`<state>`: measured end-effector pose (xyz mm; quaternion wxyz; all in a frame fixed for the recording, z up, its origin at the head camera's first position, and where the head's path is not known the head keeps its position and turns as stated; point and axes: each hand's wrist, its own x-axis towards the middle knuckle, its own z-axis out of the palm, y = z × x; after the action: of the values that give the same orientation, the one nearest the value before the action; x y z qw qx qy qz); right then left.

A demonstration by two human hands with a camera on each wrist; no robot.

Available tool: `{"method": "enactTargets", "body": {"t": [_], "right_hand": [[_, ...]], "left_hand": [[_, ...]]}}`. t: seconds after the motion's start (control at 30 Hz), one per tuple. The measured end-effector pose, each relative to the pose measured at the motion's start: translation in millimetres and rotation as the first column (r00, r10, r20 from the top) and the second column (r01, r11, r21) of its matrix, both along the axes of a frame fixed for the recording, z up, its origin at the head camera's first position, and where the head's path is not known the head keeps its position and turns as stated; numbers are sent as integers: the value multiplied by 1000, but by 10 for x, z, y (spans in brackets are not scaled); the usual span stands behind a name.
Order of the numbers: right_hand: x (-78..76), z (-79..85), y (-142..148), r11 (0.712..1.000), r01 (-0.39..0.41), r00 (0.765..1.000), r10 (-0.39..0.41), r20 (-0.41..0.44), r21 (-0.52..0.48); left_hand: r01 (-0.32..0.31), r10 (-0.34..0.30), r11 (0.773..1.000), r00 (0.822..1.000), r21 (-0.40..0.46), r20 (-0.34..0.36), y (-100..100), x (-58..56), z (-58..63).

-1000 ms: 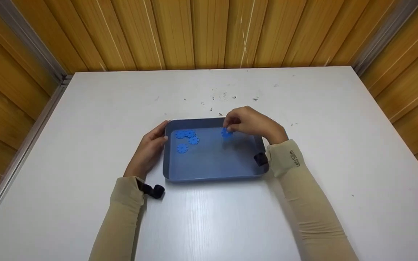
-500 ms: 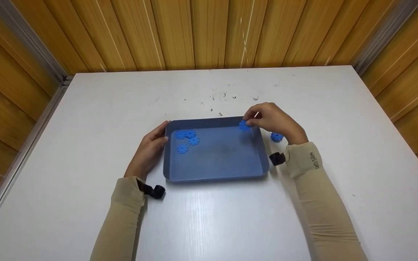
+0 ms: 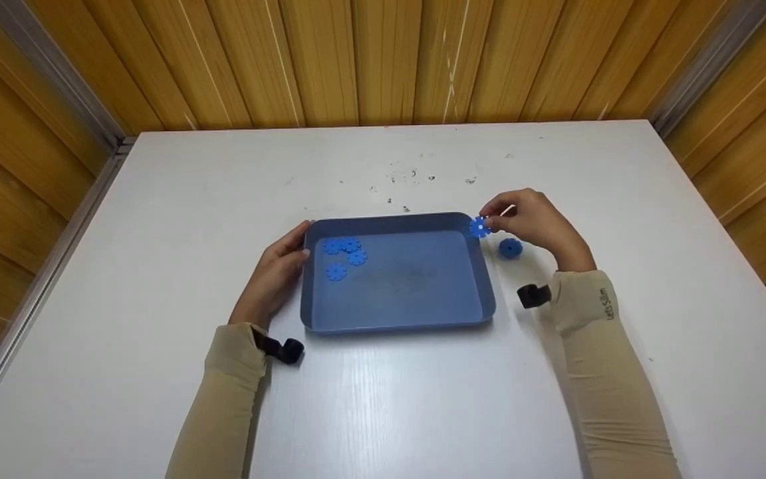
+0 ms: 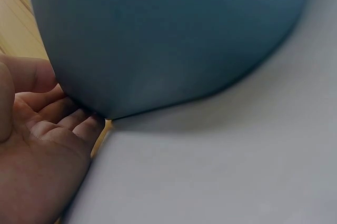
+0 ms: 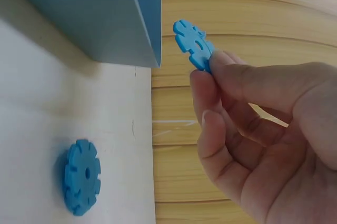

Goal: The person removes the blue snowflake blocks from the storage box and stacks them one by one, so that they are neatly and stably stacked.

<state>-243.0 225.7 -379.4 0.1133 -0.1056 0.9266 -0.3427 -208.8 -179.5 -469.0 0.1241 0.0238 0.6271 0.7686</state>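
Observation:
My right hand [image 3: 539, 219] pinches a blue notched plastic disc [image 3: 480, 227] between thumb and fingertips, tilted, at the tray's far right corner. In the right wrist view this interlocking building disc [image 5: 192, 44] shows a centre hole and slotted edge. On the table below, just right of the tray, lies a small stack of like discs [image 5: 82, 177]. My left hand [image 3: 273, 273] holds the left wall of the blue-grey tray [image 3: 396, 329], thumb at the rim; in the left wrist view its fingers [image 4: 87, 126] reach against the tray's outer side.
Several more blue discs [image 3: 336, 271] lie flat in the tray's left part, some overlapping. The white table [image 3: 190, 199] has dark scuff marks behind the tray. Wood-look panels [image 3: 383, 63] stand at the back and both sides.
My right hand has moved right with the pinched disc, from over the tray's inside to its right corner. The disc stack beside the tray has come into view. The left hand stays put.

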Motion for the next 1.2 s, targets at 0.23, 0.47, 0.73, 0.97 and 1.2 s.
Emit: {"method": "enactTargets", "body": {"t": [0.23, 0.47, 0.73, 0.97, 1.2], "right_hand": [[19, -78, 185, 999, 42, 999, -42, 6, -1], [44, -143, 304, 998, 63, 997, -64, 38, 30], [66, -206, 400, 997, 66, 996, -68, 59, 43], [65, -260, 476, 996, 86, 993, -89, 75, 36], [55, -298, 510, 995, 88, 992, -92, 88, 49]], "left_hand": [[-8, 8, 1000, 1000, -12, 6, 20, 2, 10], [-2, 2, 1000, 1000, -15, 0, 21, 6, 18], [1, -1, 1000, 1000, -10, -3, 19, 5, 18], [-4, 4, 1000, 1000, 0, -2, 28, 5, 24], [-5, 5, 1000, 1000, -7, -4, 30, 1, 21]]}}
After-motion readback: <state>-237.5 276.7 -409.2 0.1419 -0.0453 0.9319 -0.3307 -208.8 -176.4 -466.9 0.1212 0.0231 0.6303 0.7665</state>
